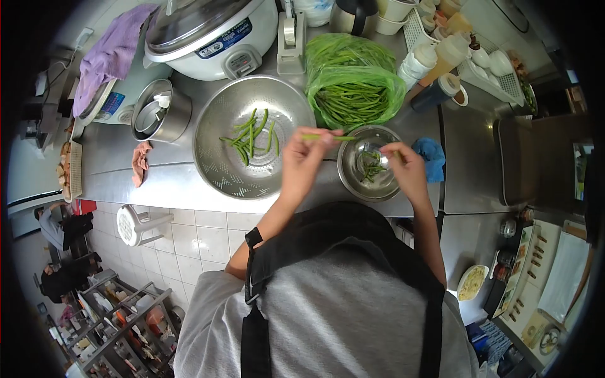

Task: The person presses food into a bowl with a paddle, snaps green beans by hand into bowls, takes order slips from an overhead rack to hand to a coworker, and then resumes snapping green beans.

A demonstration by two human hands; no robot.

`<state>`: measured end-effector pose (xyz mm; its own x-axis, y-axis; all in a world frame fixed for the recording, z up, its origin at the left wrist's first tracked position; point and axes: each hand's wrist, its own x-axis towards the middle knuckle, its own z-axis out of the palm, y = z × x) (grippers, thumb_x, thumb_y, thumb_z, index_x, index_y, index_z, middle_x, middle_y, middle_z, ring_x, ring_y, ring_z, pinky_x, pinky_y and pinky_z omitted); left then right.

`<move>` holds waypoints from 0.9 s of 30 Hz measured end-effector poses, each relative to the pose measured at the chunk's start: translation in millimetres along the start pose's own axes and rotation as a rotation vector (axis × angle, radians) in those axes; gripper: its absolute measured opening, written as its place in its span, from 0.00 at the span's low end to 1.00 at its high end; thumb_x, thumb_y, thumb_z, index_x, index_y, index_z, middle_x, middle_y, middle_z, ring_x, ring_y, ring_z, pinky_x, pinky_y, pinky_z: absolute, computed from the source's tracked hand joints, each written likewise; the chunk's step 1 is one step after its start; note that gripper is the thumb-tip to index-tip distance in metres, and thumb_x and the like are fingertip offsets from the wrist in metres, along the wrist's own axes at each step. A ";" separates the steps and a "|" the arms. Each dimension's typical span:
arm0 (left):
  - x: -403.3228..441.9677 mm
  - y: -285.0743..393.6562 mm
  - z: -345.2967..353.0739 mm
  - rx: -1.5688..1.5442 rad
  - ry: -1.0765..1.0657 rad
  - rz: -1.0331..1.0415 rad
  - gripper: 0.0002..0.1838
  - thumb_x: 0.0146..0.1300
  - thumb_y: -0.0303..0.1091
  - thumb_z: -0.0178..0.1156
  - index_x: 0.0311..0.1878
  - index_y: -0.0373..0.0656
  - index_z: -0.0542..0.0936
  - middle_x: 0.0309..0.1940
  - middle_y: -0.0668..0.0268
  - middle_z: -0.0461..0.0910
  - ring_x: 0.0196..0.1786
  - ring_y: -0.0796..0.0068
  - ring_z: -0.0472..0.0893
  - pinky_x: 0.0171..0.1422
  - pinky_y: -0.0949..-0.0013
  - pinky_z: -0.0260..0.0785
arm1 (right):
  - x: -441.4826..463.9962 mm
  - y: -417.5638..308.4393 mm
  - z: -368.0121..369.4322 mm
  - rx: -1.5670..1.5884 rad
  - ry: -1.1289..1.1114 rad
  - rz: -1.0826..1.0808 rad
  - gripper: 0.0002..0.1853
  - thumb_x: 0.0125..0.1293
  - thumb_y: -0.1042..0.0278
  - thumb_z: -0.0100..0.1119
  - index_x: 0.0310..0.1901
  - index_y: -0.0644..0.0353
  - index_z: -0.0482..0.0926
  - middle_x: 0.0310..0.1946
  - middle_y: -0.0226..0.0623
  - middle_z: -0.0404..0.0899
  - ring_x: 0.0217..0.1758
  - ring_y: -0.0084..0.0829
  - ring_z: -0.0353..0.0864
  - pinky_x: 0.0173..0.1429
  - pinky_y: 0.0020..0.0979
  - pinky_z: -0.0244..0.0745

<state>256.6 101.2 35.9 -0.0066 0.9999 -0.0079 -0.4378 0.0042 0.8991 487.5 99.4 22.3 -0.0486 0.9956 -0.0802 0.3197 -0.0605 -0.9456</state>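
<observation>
My left hand [305, 159] pinches a long green bean [329, 137] that lies sideways over the left rim of a small steel bowl [345, 170]. Over that bowl's right side is my right hand [406, 167], its fingers pressed together; what they hold, if anything, is too small to name. Short green bits [372, 170] lie in the bowl. Several whole beans [251, 135] rest in a large perforated steel colander [211, 151] to the left. Behind the small bowl, an open green plastic bag [350, 53] holds many green beans [356, 101].
A rice cooker [208, 38] and a steel pot [170, 120] stand at the back left. Sauce bottles [450, 57] are at the back right. A blue bag [430, 157] sits right of the small bowl. A pink cloth [140, 164] lies left. Two people are far left.
</observation>
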 end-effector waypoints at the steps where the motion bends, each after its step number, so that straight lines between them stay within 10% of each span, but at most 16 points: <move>1: 2.0 8.0 -9.5 0.082 0.080 0.027 0.04 0.70 0.25 0.54 0.46 0.38 0.74 0.37 0.63 0.81 0.49 0.76 0.80 0.53 0.76 0.72 | 2.7 -2.9 -0.3 -0.174 0.043 -0.150 0.04 0.64 0.70 0.58 0.35 0.58 0.81 0.34 0.30 0.78 0.39 0.28 0.75 0.45 0.31 0.71; 3: 9.1 16.9 -32.3 0.245 0.175 0.091 0.06 0.71 0.26 0.52 0.47 0.39 0.76 0.32 0.67 0.78 0.42 0.80 0.79 0.47 0.78 0.70 | 14.6 -10.3 1.1 -0.528 0.129 -0.449 0.03 0.59 0.71 0.62 0.34 0.59 0.83 0.36 0.34 0.81 0.40 0.33 0.78 0.46 0.33 0.73; 15: 15.0 22.6 -39.6 0.649 0.193 0.123 0.07 0.65 0.25 0.57 0.43 0.41 0.83 0.20 0.79 0.67 0.23 0.90 0.61 0.27 0.80 0.54 | 97.3 -24.0 41.4 -0.727 -0.096 -0.192 0.09 0.53 0.63 0.67 0.30 0.59 0.83 0.26 0.38 0.83 0.31 0.40 0.83 0.36 0.38 0.77; 27: 25.7 0.5 21.9 0.372 -0.094 -0.030 0.18 0.61 0.27 0.65 0.56 0.40 0.79 0.21 0.79 0.69 0.25 0.92 0.64 0.28 0.83 0.56 | 5.6 -51.6 2.2 -0.109 0.121 -0.226 0.07 0.51 0.74 0.72 0.29 0.62 0.81 0.20 0.27 0.78 0.22 0.14 0.69 0.28 0.18 0.66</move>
<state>275.9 127.1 45.7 0.0910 0.9958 -0.0119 -0.0800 0.0192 0.9966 468.6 107.9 69.9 -0.0189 0.9846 0.1738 0.4140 0.1660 -0.8950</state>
